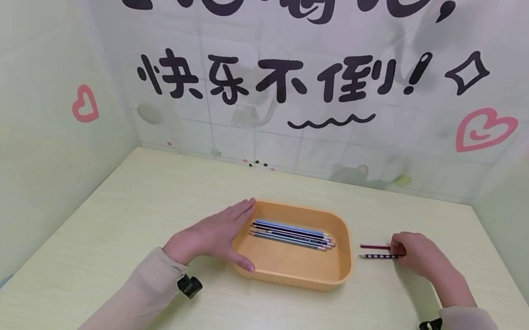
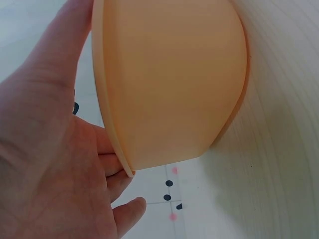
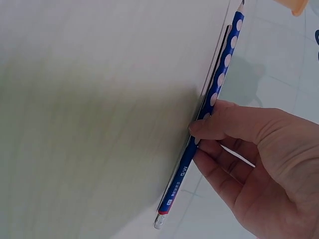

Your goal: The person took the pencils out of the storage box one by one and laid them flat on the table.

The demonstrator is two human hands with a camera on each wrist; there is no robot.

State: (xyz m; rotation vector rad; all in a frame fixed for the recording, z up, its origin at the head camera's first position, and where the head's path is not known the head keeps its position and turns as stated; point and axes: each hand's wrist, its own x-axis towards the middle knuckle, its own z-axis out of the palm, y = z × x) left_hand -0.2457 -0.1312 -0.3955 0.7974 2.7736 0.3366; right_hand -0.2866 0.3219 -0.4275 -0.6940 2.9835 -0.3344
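The left hand (image 1: 209,236) spans the left end of an orange tray (image 1: 289,281), its extended fingers at the far-left rim and the thumb over the near rim. From the left wrist, the tray's outer wall (image 2: 174,84) fills the middle. Several pencils (image 1: 290,235) lie side by side inside the tray. Right of the tray, the right hand (image 1: 416,257) pinches a blue pencil with pale dots (image 3: 221,79) between thumb and fingers. A red pencil (image 1: 375,247) lies just beyond it, its right end hidden by the hand.
Everything stands on a pale wood-grain table (image 1: 272,324). A white printed sheet (image 1: 272,149) with large black characters rises behind it, and pale side walls (image 1: 17,153) close in left and right. Each wrist carries a black device (image 1: 190,286).
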